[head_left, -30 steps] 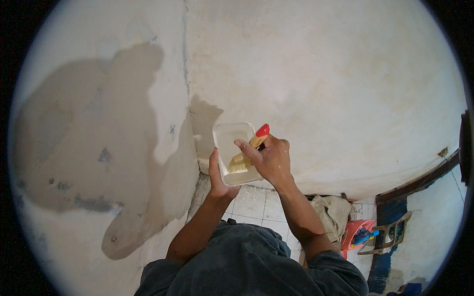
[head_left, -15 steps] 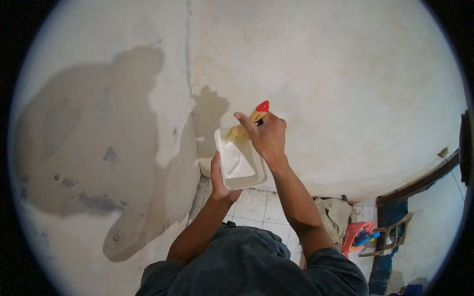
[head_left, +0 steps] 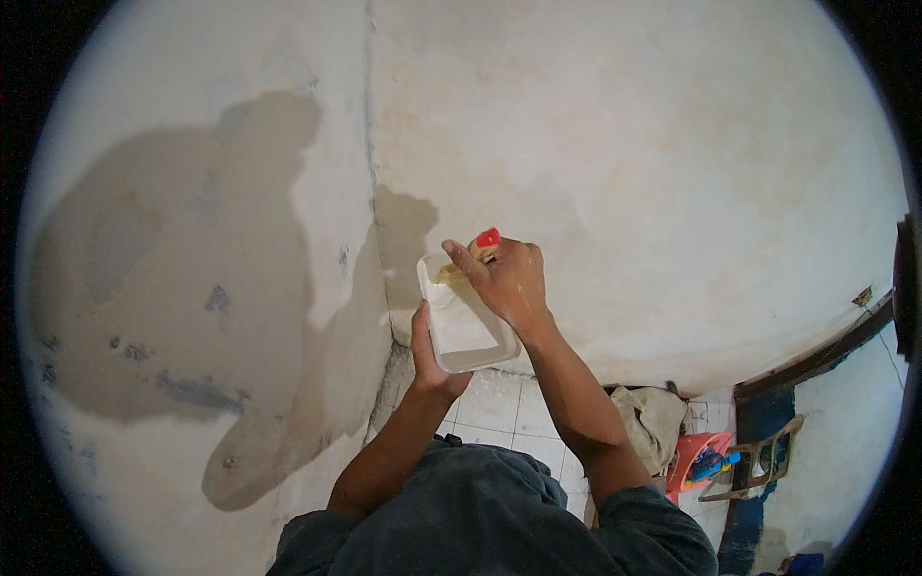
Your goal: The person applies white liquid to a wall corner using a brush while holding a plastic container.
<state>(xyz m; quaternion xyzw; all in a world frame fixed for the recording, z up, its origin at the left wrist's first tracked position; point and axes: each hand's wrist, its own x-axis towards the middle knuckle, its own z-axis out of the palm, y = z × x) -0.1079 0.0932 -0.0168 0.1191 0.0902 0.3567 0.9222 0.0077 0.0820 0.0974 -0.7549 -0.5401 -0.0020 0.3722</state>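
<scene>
A white rectangular tub (head_left: 469,361) with white paint inside is in my left hand (head_left: 429,365), tilted so its opening faces up toward me. The thumb lies along the tub's left side, and the other fingers are hidden behind or under it. My right hand (head_left: 511,280) grips a paintbrush (head_left: 488,240) with a wooden, red-tipped handle. The brush's pale bristles are down inside the tub at its far end, partly covered by my right thumb. White smears mark the right hand.
Two off-white walls meet at a corner (head_left: 373,192) ahead. Dark patches and my shadow lie on the left wall (head_left: 134,317). White floor tiles (head_left: 488,403) show below. At lower right are a beige cloth (head_left: 649,422), a red plastic chair or stool (head_left: 686,461) with blue items, and a wooden frame (head_left: 768,459).
My right hand has moved down and slightly left, lowering the brush deeper into the tub. The brush handle now points more toward me. My left hand and the tub have barely shifted.
</scene>
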